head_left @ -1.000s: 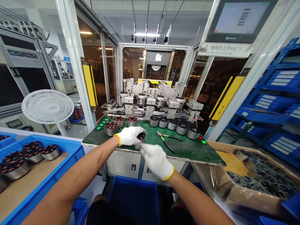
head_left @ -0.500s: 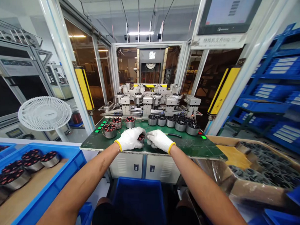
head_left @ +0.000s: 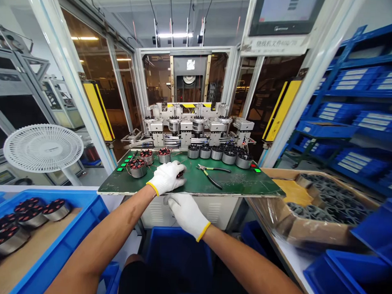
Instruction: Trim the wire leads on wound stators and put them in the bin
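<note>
My left hand (head_left: 167, 178), in a white knit glove with a yellow cuff, is wrapped round a wound motor stator (head_left: 180, 174) near the table's front edge; the glove covers most of it. Just below, at that edge, is my gloved right hand (head_left: 187, 213). Its fingers are curled together, and what they hold, if anything, is hidden. Cutting pliers (head_left: 208, 169) with green and black handles lie to the right on the green table (head_left: 239, 187), jaws pointing left. Wound stators with red-black tops, such as the nearest one (head_left: 138, 168), stand left of my hands.
Several bare stators (head_left: 229, 157) line the table's back right, before a winding machine (head_left: 187, 125). At left is a blue bin (head_left: 97, 208) of wound stators, with a white fan (head_left: 43, 148) behind. A carton (head_left: 312, 224) of grey parts stands right. Below is a blue crate (head_left: 180, 236).
My right hand has moved down and left to the table's front edge, uncovering the pliers. My left hand stays round the stator. The whole view has shifted slightly.
</note>
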The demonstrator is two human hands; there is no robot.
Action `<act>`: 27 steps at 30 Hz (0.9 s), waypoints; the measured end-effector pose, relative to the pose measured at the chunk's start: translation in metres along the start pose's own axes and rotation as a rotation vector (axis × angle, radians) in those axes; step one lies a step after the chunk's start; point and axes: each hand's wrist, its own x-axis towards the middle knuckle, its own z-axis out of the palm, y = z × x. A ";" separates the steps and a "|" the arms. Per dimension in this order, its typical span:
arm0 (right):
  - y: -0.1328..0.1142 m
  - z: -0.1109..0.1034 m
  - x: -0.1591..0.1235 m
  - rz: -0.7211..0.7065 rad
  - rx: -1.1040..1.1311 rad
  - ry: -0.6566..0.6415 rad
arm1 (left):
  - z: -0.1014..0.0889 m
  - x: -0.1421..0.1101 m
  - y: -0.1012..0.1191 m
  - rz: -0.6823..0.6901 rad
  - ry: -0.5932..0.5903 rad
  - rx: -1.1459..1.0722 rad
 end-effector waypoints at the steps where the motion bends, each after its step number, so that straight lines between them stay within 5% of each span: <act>1: -0.004 -0.006 -0.001 -0.012 -0.126 -0.027 | 0.000 0.000 -0.001 0.006 0.008 -0.006; 7: -0.017 -0.077 0.012 -0.101 -0.694 0.202 | 0.008 0.001 -0.004 -0.077 0.001 -0.024; 9: -0.011 -0.091 0.023 -0.184 -0.810 0.139 | 0.009 0.000 -0.004 -0.085 0.035 -0.039; 15: 0.014 -0.094 0.032 -0.200 -0.977 -0.156 | 0.006 0.002 -0.005 0.038 0.039 -0.041; 18: 0.022 -0.095 0.030 -0.215 -0.970 -0.118 | 0.006 -0.003 -0.007 0.108 0.186 0.016; 21: 0.032 -0.095 0.032 -0.210 -0.954 -0.061 | 0.008 -0.017 -0.008 0.327 0.297 0.142; 24: 0.039 -0.093 0.036 -0.216 -0.931 -0.021 | 0.007 -0.035 -0.006 0.554 0.234 0.235; 27: 0.043 -0.091 0.039 -0.231 -0.954 0.001 | 0.001 -0.049 -0.002 0.642 0.156 0.249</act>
